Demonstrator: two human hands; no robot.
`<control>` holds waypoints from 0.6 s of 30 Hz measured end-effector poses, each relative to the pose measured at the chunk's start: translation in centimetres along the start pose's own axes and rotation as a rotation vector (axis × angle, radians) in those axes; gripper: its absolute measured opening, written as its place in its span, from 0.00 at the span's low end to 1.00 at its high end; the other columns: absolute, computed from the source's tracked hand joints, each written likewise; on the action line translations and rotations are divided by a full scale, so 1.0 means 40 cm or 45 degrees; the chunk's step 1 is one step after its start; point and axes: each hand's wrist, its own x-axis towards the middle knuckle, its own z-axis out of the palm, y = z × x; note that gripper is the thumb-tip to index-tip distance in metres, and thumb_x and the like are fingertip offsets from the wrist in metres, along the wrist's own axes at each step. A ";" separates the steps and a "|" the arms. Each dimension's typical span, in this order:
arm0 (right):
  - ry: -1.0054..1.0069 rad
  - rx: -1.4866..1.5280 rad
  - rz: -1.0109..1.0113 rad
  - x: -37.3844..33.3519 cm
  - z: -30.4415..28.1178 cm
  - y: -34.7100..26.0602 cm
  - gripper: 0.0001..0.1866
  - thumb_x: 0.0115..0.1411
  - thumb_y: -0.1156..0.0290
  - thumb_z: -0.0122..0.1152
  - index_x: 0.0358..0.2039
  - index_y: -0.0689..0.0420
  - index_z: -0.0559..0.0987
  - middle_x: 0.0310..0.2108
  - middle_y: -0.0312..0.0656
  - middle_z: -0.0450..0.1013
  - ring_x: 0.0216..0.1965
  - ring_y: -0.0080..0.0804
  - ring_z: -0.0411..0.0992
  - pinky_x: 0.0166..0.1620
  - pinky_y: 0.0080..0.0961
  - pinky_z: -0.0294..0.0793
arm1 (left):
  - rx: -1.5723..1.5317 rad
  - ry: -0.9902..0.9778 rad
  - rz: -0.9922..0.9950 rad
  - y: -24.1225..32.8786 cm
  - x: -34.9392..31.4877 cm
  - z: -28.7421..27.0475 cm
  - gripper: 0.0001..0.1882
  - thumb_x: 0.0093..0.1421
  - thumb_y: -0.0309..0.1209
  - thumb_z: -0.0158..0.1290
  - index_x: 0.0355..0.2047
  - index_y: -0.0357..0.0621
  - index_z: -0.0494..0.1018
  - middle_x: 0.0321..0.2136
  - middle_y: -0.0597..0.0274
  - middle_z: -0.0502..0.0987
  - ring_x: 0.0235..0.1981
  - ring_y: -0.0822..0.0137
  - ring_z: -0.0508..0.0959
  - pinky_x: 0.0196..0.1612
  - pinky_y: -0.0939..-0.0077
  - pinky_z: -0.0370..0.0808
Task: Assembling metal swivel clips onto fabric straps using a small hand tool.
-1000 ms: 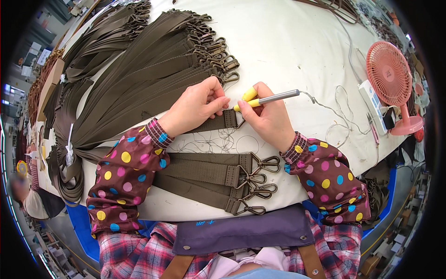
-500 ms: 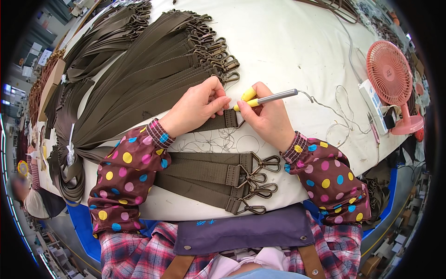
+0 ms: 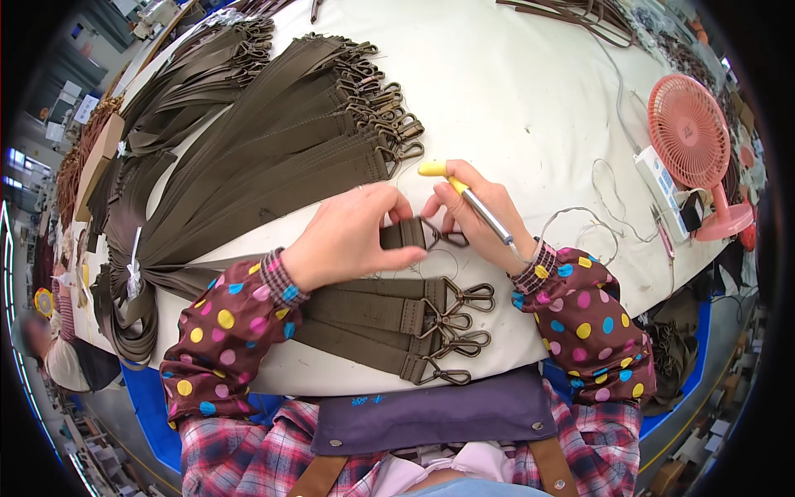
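My right hand holds a slim pen-like tool in yellow and grey, with a cord at its back end. A yellow finger cover sits on that hand's index fingertip. Its other fingertips are beside the metal snap hook of an olive-brown webbing strap. My left hand is spread over this strap, thumb on the near side and fingers on the far side. Closer to me, several similar straps lie fanned out, their hooks pointing right.
A large bundle of straps covers the table's left side, bound with a white tie. To the right stand a pink fan and a white power strip, with loose cord nearby. A person is at far left.
My left hand has moved down and nearer, its thumb and fingers now apart. The right hand has turned the tool, so its cord end points toward me. The hook has come into view.
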 end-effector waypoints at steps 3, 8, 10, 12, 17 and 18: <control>-0.293 0.258 0.235 -0.009 -0.016 -0.055 0.14 0.69 0.66 0.43 0.48 0.59 0.70 0.22 0.35 0.73 0.14 0.14 0.64 0.19 0.12 0.63 | -0.322 -0.315 -0.018 0.053 -0.068 -0.028 0.24 0.48 0.46 0.64 0.35 0.42 0.70 0.31 0.59 0.72 0.30 0.60 0.76 0.34 0.68 0.74; -0.210 0.096 0.126 -0.007 -0.014 -0.042 0.12 0.69 0.67 0.43 0.46 0.59 0.70 0.22 0.34 0.73 0.16 0.15 0.65 0.21 0.13 0.65 | 0.056 -0.093 0.036 0.043 -0.069 -0.059 0.20 0.54 0.45 0.59 0.37 0.43 0.70 0.34 0.58 0.71 0.36 0.56 0.75 0.38 0.66 0.73; -0.096 0.061 0.118 -0.003 -0.015 -0.025 0.11 0.68 0.67 0.43 0.45 0.59 0.70 0.22 0.34 0.73 0.18 0.16 0.66 0.23 0.14 0.67 | 0.296 0.222 0.020 -0.026 -0.022 -0.064 0.17 0.54 0.39 0.59 0.39 0.45 0.70 0.34 0.59 0.70 0.37 0.57 0.73 0.38 0.66 0.73; -0.064 0.049 0.097 0.002 -0.014 -0.007 0.10 0.68 0.68 0.44 0.44 0.59 0.70 0.22 0.34 0.73 0.18 0.15 0.66 0.24 0.14 0.68 | 0.527 0.426 0.013 -0.102 0.013 -0.052 0.16 0.53 0.38 0.60 0.37 0.44 0.70 0.35 0.59 0.70 0.36 0.56 0.73 0.37 0.66 0.72; 0.105 -0.205 -0.213 -0.004 -0.003 0.026 0.12 0.58 0.70 0.60 0.41 0.58 0.72 0.27 0.41 0.75 0.24 0.32 0.74 0.29 0.24 0.73 | 0.384 0.185 -0.044 -0.098 0.006 -0.032 0.15 0.54 0.38 0.60 0.33 0.42 0.69 0.31 0.57 0.72 0.35 0.54 0.74 0.37 0.64 0.71; 0.105 -0.203 -0.207 -0.002 -0.003 0.025 0.12 0.58 0.70 0.60 0.41 0.58 0.72 0.27 0.41 0.75 0.24 0.32 0.74 0.29 0.24 0.73 | 0.215 0.008 -0.070 -0.087 -0.001 -0.034 0.15 0.54 0.38 0.59 0.32 0.41 0.69 0.29 0.56 0.74 0.34 0.53 0.74 0.36 0.63 0.71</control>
